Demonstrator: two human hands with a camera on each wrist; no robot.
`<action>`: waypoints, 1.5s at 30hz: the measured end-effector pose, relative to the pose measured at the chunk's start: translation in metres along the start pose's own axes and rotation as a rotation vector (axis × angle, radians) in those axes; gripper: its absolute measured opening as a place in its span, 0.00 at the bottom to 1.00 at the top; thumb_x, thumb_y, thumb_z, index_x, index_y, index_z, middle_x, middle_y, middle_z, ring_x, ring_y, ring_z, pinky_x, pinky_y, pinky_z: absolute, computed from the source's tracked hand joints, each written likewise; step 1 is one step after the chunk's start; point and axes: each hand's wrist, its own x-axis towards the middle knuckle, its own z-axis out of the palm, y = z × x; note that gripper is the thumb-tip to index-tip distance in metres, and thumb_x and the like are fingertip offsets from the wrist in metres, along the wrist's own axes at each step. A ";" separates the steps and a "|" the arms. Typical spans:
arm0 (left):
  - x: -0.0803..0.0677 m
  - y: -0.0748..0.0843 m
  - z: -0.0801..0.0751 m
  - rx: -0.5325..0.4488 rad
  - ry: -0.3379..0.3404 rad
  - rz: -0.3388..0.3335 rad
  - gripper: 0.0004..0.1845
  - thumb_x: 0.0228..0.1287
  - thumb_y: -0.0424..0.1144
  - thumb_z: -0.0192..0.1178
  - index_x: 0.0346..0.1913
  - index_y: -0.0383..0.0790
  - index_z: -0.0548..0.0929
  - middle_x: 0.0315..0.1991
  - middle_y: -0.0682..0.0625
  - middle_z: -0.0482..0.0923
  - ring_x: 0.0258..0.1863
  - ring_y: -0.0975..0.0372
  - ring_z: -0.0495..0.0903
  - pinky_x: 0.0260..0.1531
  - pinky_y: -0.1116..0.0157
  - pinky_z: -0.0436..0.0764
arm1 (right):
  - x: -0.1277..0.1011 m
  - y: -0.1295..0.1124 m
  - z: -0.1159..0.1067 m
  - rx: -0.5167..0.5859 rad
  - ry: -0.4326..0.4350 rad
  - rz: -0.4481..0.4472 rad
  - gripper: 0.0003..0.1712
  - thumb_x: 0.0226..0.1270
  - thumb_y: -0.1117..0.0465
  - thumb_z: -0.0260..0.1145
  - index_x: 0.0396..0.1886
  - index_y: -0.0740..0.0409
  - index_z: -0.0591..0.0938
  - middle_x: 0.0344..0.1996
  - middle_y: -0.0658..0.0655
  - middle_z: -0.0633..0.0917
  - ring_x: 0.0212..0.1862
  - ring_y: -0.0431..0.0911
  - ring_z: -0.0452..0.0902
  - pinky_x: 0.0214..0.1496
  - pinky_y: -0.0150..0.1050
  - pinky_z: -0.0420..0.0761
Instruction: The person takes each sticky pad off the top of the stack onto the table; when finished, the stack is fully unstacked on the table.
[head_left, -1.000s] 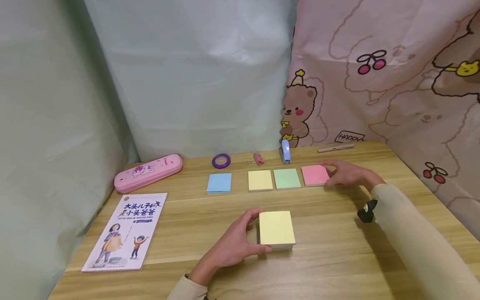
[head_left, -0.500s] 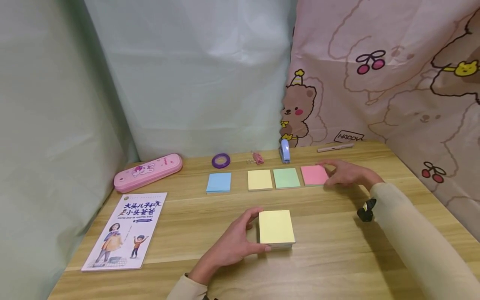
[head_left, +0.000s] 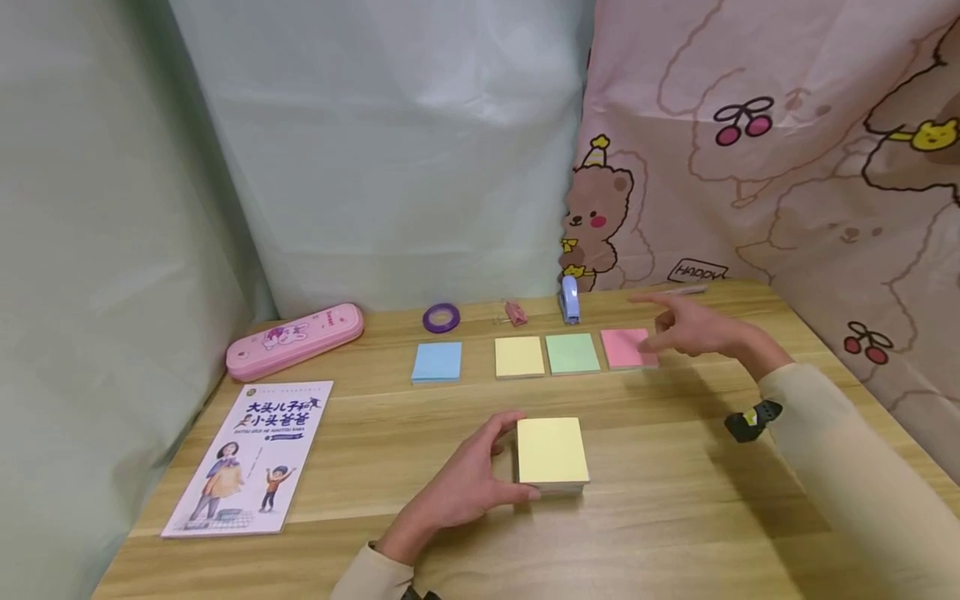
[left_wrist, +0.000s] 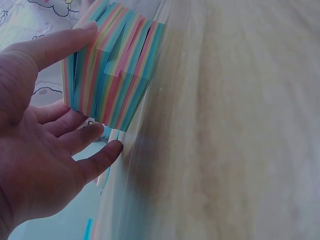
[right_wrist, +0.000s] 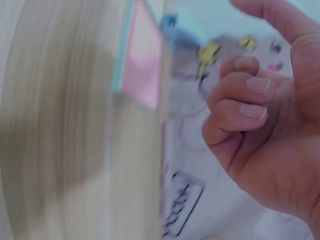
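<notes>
1. Leftmost, we see a picture book (head_left: pixel 247 457) lying flat on the wooden worktop (head_left: pixel 675 517), with a pink pencil case (head_left: pixel 295 341) behind it.
2. Along the back edge we note a purple tape ring (head_left: pixel 441 317), a pink binder clip (head_left: pixel 515 312) and a blue stapler (head_left: pixel 570 300).
3. A row of small note pads lies before these: the blue pad (head_left: pixel 437 362), the yellow pad (head_left: pixel 519 357), the green pad (head_left: pixel 572 352) and the pink pad (head_left: pixel 628 347).
4. Nearer to us, the left hand (head_left: pixel 465 492) takes the thick multicoloured note block (head_left: pixel 551 452) by its left side, thumb at the far edge and fingers at the near edge; the left wrist view shows its striped edge (left_wrist: pixel 112 75) between thumb and fingers, the block resting on the worktop.
5. At the right, the right hand (head_left: pixel 693 331) hovers just above the pink pad's right edge, its grip holding nothing, forefinger extended and the other fingers loosely curled (right_wrist: pixel 240 95).
</notes>
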 end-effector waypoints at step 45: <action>0.001 -0.001 -0.002 0.011 -0.002 0.024 0.49 0.55 0.39 0.82 0.77 0.35 0.67 0.74 0.41 0.70 0.74 0.49 0.69 0.75 0.44 0.73 | -0.057 -0.046 0.153 -0.027 -0.033 -0.288 0.53 0.56 0.49 0.84 0.78 0.56 0.69 0.27 0.46 0.80 0.28 0.35 0.73 0.27 0.31 0.78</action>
